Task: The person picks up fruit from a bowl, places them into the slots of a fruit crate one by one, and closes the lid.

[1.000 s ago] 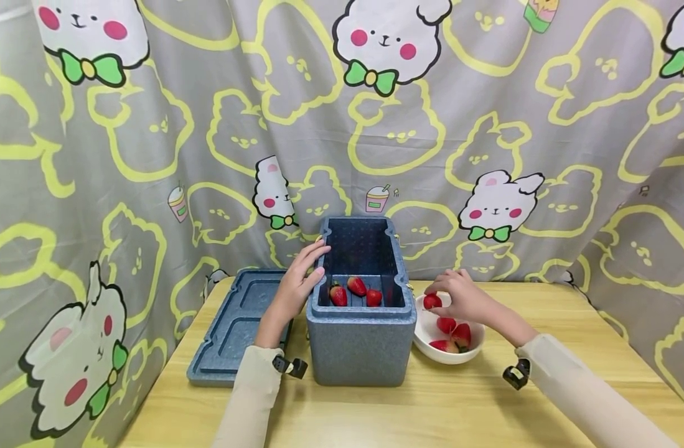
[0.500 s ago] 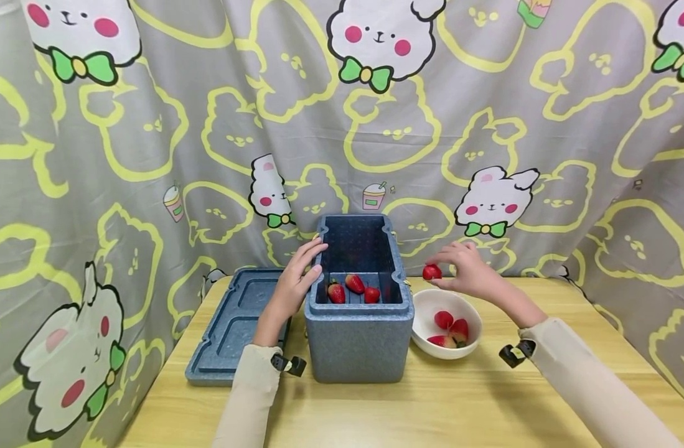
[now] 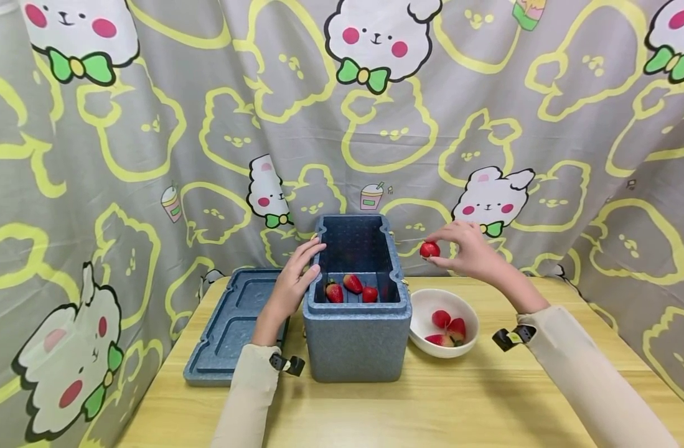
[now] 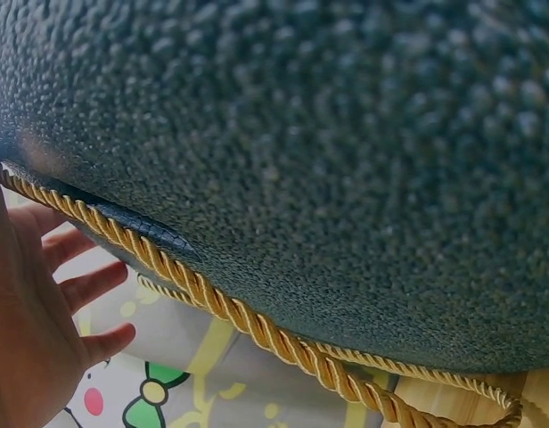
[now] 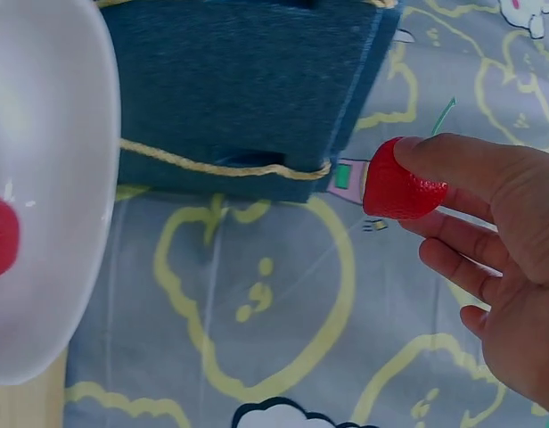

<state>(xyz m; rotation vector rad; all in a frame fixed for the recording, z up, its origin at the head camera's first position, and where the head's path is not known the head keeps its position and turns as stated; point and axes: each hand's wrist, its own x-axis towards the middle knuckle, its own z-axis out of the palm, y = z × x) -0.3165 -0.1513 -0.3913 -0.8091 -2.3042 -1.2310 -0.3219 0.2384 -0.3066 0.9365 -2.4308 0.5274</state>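
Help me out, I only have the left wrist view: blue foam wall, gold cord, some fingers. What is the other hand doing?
Observer: The right hand pinches a strawberry in the air, to the right of the foam box and above its rim.
Operator: Where did the fruit come from?
Observer: I can't confirm that, but a white bowl sits on the table right of the box with three strawberries in it.
Operator: Anything in the box?
Observer: Three strawberries lie on its floor.
Operator: Lid?
Observer: The lid lies flat on the table, left of the box. The left hand rests on the box's left rim.
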